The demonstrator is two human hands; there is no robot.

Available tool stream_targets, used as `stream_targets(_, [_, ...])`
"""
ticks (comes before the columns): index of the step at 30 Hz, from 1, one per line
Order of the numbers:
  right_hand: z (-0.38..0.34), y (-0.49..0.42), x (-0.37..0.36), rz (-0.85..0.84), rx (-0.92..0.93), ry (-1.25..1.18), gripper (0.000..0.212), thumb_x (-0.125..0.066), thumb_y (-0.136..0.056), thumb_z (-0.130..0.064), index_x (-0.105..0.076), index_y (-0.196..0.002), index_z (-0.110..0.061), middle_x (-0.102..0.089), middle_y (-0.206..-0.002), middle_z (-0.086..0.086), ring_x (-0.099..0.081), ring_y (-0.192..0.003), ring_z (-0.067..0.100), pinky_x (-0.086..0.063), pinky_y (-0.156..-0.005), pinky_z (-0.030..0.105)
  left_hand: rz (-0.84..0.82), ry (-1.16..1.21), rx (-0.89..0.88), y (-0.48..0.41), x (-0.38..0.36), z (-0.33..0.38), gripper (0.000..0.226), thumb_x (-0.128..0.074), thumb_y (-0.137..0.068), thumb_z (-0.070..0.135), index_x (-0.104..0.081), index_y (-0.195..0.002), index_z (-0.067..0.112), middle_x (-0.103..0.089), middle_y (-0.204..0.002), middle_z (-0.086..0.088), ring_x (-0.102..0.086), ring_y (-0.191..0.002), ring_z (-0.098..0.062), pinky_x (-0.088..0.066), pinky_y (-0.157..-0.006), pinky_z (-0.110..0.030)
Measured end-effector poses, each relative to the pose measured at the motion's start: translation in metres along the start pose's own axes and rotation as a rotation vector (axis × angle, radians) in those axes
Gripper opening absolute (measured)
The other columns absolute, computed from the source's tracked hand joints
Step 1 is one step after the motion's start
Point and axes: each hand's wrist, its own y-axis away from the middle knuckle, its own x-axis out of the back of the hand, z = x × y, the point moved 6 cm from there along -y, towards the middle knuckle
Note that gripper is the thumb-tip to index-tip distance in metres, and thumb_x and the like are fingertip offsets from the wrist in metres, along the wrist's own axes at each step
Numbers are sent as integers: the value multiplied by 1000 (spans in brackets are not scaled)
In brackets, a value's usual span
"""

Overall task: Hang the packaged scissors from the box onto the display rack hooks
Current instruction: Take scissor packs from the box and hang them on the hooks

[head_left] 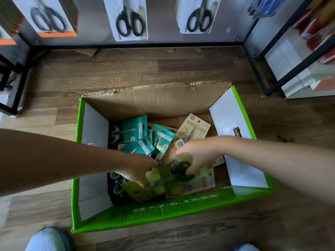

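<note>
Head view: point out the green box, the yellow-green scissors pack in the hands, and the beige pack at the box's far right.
green box [181, 207]: head view, on its near green side.
yellow-green scissors pack [157, 175]: head view, on the card left of the handles.
beige pack [194, 129]: head view, middle of its card.

Box [174, 212] bright green outside, brown inside; scissor packs [135, 130] teal, yellow-green; floor [108, 73] brown woodgrain.
</note>
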Motion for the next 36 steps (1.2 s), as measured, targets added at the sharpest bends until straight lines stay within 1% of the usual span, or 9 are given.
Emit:
stream_targets(5, [44,14,53,323,-103,-398,36,-79,-80,-42,-66,-104,-20,-66,-103,-1,-65,-92,9,-57,-79,33,276,101,59,-1,55,-26,16,-67,-90,21,-60,-103,28,-54,-96,11,-50,-99,-13,-39,-80,-27])
stream_targets(11, [72,22,47,253,-135,-826,30,-57,-94,5,-56,-119,-12,-67,-103,2,-68,-75,3,-53,-61,20,350,183,139,-1,88,-52,22,-71,-88,19,-66,-109,13,-58,-98,2,-52,-99,-18,-39,-79,-28])
stream_targets(16, [84,18,51,367,-256,-734,23,-51,-92,6,-61,-91,-15,-65,-92,8,-70,-88,23,-60,-73,39,365,200,157,-3,90,-62,11,-70,-88,17,-61,-89,24,-57,-87,7,-53,-95,-18,-38,-78,-27])
stream_targets(19, [89,18,52,381,-292,-748,27,-49,-93,2,-58,-106,-20,-68,-100,5,-71,-94,22,-61,-76,40,369,286,131,5,102,-62,21,-69,-91,17,-58,-76,27,-57,-86,7,-53,-90,-17,-38,-77,-28])
stream_targets(23, [97,17,45,303,-326,-791,29,-49,-95,3,-45,-121,-10,-66,-118,16,-69,-103,34,-59,-81,53,443,428,107,17,127,-62,6,-63,-94,14,-66,-98,19,-64,-102,0,-56,-97,-19,-39,-75,-27])
stream_targets(25, [101,17,45,323,-324,-775,30,-53,-94,4,-44,-120,-10,-62,-122,14,-70,-102,32,-60,-79,50,514,505,111,21,136,-67,11,-63,-93,12,-66,-101,19,-66,-99,-1,-59,-91,-19,-40,-71,-23])
stream_targets(28, [98,19,45,349,-266,-783,33,-61,-90,6,-50,-113,-15,-57,-122,11,-71,-99,25,-61,-78,39,512,597,82,24,139,-75,18,-65,-91,11,-71,-91,29,-73,-98,-2,-66,-94,-25,-48,-90,-36])
stream_targets(32, [96,19,45,374,-267,-717,65,-64,-84,9,-42,-140,-14,-52,-135,8,-66,-105,20,-61,-77,36,321,671,38,27,131,-74,24,-62,-92,15,-69,-113,25,-69,-118,3,-59,-114,-18,-41,-100,-38])
stream_targets(36, [83,15,44,360,-189,-486,38,-71,-81,1,-52,-109,-17,-64,-103,-8,-60,-94,10,-52,-72,24,341,578,147,26,136,-85,51,-73,-83,24,-60,-132,19,-58,-137,-8,-52,-128,-30,-40,-109,-49])
